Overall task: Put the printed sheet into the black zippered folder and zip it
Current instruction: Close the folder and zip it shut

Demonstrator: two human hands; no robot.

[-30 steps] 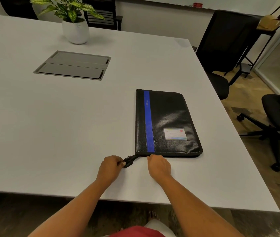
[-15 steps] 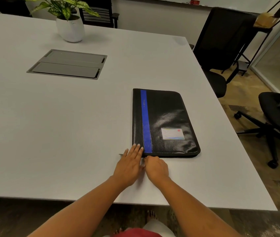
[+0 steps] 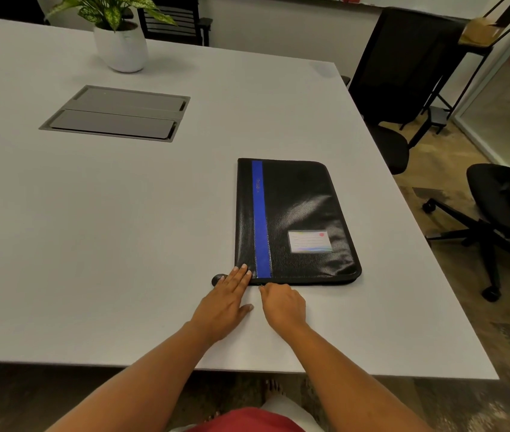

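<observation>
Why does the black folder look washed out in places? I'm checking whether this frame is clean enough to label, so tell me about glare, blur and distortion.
Head view: room light glares in pale patches on the glossy black folder around its label window; the wide angle bends the table edges; the left hand and right hand look sharp.

A potted plant (image 3: 116, 32) stands at the counter's (image 3: 91, 229) far edge, near a hatch (image 3: 116, 113); black chairs (image 3: 403, 88) wait alongside.

The black folder (image 3: 297, 219) bears a blue stripe (image 3: 261, 219) and a pale label (image 3: 309, 241) with a pink dot, on a light grey table (image 3: 122, 213).
</observation>
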